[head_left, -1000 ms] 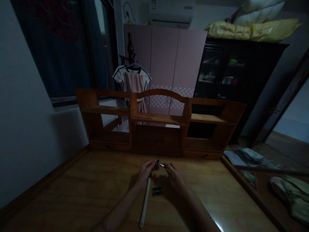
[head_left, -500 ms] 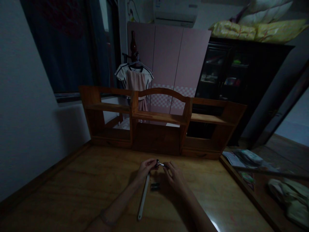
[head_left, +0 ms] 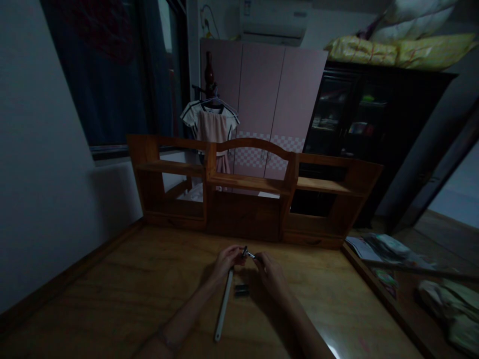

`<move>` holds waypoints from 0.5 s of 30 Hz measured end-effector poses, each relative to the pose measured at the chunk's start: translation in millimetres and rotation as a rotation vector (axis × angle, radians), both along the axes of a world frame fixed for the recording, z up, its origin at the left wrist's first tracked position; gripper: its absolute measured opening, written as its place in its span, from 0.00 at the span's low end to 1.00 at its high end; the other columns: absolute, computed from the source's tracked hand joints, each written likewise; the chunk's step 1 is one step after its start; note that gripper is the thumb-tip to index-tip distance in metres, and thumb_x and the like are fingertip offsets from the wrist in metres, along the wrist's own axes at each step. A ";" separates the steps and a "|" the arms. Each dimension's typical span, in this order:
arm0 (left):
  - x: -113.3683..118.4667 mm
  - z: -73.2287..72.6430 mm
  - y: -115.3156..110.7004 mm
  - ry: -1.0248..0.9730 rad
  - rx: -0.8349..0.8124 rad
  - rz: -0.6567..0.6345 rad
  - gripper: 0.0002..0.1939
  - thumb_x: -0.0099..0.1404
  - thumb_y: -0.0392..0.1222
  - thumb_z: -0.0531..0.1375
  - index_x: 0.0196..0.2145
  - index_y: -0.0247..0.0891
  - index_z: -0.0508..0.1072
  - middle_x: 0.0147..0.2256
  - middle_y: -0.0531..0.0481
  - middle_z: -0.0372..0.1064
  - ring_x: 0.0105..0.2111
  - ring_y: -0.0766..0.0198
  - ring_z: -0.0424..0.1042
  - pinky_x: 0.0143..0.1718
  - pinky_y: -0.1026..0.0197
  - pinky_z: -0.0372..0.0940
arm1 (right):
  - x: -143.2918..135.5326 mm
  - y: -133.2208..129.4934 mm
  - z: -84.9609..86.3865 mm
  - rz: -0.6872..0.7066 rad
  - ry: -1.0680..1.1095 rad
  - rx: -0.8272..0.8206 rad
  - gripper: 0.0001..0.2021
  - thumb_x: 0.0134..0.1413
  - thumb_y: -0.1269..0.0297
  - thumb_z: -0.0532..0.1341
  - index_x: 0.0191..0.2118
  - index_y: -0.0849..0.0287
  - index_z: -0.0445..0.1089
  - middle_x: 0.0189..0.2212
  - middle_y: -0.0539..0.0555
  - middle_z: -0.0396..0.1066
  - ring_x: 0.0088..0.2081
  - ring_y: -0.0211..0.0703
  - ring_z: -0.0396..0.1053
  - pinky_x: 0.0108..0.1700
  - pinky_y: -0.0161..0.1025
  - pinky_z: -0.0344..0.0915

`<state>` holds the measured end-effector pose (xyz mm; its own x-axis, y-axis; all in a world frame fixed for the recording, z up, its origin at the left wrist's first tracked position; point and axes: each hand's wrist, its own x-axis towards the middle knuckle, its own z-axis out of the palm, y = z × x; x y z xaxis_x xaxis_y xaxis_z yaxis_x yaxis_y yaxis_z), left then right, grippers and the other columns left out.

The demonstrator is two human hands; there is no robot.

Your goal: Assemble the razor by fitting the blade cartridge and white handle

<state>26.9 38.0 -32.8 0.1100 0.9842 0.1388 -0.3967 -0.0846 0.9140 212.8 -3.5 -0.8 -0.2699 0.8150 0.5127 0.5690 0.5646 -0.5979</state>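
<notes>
Both of my hands are raised a little above the wooden table, close together. My left hand (head_left: pixel 226 261) pinches one end of a small dark and shiny metal piece (head_left: pixel 246 253). From the other side, my right hand (head_left: pixel 268 268) grips a thin silver and dark rod (head_left: pixel 254 257) that meets this piece. A long pale bar (head_left: pixel 224 305) with a hole at its near end lies below my left hand, its far end close to the fingers. Two short dark cylinders (head_left: pixel 241 290) lie side by side between my forearms. Their details are too dim to tell.
A wooden shelf unit (head_left: pixel 247 183) stands along the back of the table (head_left: pixel 149 294). Papers (head_left: pixel 377 248) and pale cloth (head_left: pixel 445 304) lie beyond the right edge rail. A wall (head_left: pixel 48 199) borders the left side.
My hands stay nearly in the same place, with the small metal piece slightly turned between them. The view has shifted slightly.
</notes>
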 end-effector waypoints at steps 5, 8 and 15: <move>1.1 4.5 -3.3 0.028 0.024 0.046 0.22 0.55 0.55 0.61 0.36 0.31 0.73 0.33 0.42 0.74 0.29 0.60 0.73 0.31 0.59 0.68 | -0.8 -4.0 3.0 0.027 0.038 -0.014 0.11 0.62 0.61 0.49 0.39 0.56 0.66 0.33 0.54 0.68 0.35 0.43 0.65 0.37 0.38 0.60; 4.3 10.0 -7.4 0.138 0.068 0.055 0.20 0.56 0.55 0.61 0.33 0.31 0.74 0.31 0.44 0.73 0.29 0.61 0.72 0.31 0.62 0.67 | -2.1 -6.9 6.4 0.036 0.062 -0.014 0.11 0.62 0.61 0.49 0.39 0.56 0.67 0.33 0.54 0.68 0.35 0.43 0.65 0.37 0.37 0.60; 6.2 11.5 -12.1 0.309 0.179 0.061 0.16 0.59 0.51 0.59 0.33 0.33 0.73 0.29 0.48 0.72 0.28 0.64 0.71 0.31 0.65 0.65 | -2.5 -14.0 16.7 0.044 0.081 -0.060 0.10 0.60 0.58 0.51 0.37 0.57 0.67 0.32 0.53 0.68 0.34 0.41 0.65 0.36 0.35 0.58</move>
